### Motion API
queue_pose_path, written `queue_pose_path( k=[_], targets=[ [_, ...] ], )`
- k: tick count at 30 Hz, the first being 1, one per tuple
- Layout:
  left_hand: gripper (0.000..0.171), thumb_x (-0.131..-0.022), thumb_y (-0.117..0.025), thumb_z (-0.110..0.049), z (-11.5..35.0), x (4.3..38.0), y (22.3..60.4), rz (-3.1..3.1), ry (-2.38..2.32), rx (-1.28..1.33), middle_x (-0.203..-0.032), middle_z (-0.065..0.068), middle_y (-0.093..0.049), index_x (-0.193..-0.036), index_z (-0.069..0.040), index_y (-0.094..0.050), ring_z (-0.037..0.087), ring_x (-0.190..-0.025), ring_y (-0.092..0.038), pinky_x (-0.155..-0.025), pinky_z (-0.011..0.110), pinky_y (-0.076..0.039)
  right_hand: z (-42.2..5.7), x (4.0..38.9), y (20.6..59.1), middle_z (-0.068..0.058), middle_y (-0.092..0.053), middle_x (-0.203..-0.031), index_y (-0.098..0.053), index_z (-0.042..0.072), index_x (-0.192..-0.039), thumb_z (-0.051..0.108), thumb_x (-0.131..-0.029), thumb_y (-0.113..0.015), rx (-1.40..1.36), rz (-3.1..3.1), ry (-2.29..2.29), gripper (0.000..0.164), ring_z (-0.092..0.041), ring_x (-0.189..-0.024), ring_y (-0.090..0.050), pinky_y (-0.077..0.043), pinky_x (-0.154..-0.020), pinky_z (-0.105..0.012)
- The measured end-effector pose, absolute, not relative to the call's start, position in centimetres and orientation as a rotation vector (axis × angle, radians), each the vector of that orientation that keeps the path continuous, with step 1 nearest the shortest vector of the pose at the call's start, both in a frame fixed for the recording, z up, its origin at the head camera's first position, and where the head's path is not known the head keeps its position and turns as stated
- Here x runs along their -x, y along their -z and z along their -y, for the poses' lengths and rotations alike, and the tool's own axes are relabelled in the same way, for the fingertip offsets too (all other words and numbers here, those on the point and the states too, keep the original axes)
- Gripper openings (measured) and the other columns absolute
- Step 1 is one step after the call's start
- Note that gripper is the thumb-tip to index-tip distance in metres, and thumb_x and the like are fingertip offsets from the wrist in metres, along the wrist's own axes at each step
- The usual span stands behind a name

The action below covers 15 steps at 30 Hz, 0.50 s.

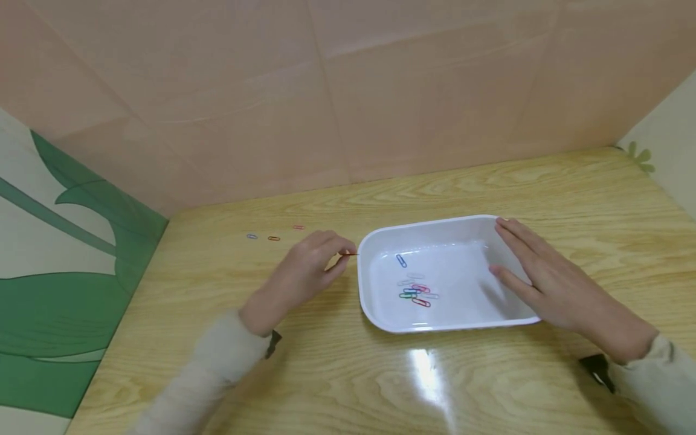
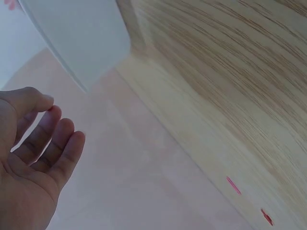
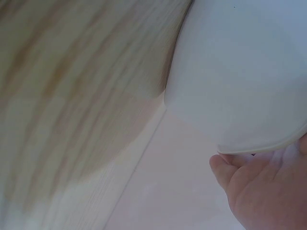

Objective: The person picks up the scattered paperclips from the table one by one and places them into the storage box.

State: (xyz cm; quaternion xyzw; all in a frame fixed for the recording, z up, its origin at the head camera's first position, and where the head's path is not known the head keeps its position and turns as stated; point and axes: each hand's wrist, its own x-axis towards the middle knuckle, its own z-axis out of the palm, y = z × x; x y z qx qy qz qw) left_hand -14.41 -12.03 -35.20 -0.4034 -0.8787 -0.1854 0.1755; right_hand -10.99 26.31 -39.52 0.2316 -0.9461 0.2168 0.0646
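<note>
Between thumb and forefinger, my left hand [image 1: 304, 266] pinches a thin reddish paper clip [image 1: 350, 254], seen edge-on at the left rim of a white tray [image 1: 375, 234]. In the left wrist view, the clip itself does not show at the left hand [image 2: 36, 148]. Inside the tray lie several paper clips: a blue clip [image 1: 401, 261] sits apart, while a green clip [image 1: 407, 296], a red clip [image 1: 421, 302] and others cluster together. My right hand [image 1: 549, 281] rests on the tray's right rim, its fingers fairly straight and its thumb over the inside.
On the wooden table [image 1: 326, 386], left of the tray, lie a blue paper clip [image 1: 252, 236], an orange-red paper clip [image 1: 273, 238] and a pink paper clip [image 1: 298, 227]. A pinkish wall [image 1: 326, 109] stands behind the table, with a green-patterned panel [image 1: 65, 308] at left.
</note>
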Motion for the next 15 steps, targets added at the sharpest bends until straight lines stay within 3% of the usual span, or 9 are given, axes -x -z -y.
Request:
queue_pose_path(
  k=[8, 15],
  targets=[
    [0.013, -0.086, -0.073, -0.002, 10.2, 14.4, 35.3, 2.476, 0.534, 1.201, -0.093, 0.001, -0.072, -0.097, -0.008, -0.072, 0.014, -0.089, -0.065, -0.081, 0.023, -0.056, -26.4, 10.9, 39.5, -0.023, -0.019, -0.163, -0.018, 0.0, -0.157, 0.028, -0.102, -0.053, -0.692, 2.865, -0.654, 0.071, -0.037, -0.153, -0.013, -0.002, -0.127, -0.039],
    [0.012, -0.088, -0.07, -0.001, 9.0, 14.4, 35.6, 2.466, 0.546, 1.232, -0.091, 0.001, -0.071, -0.098, -0.007, -0.073, 0.013, -0.084, -0.064, -0.076, 0.02, -0.054, -26.3, 11.0, 39.5, -0.023, -0.02, -0.163, -0.018, -0.001, -0.156, 0.027, -0.103, -0.052, -0.708, 2.849, -0.65, 0.07, -0.035, -0.154, -0.013, -0.001, -0.127, -0.034]
  ],
)
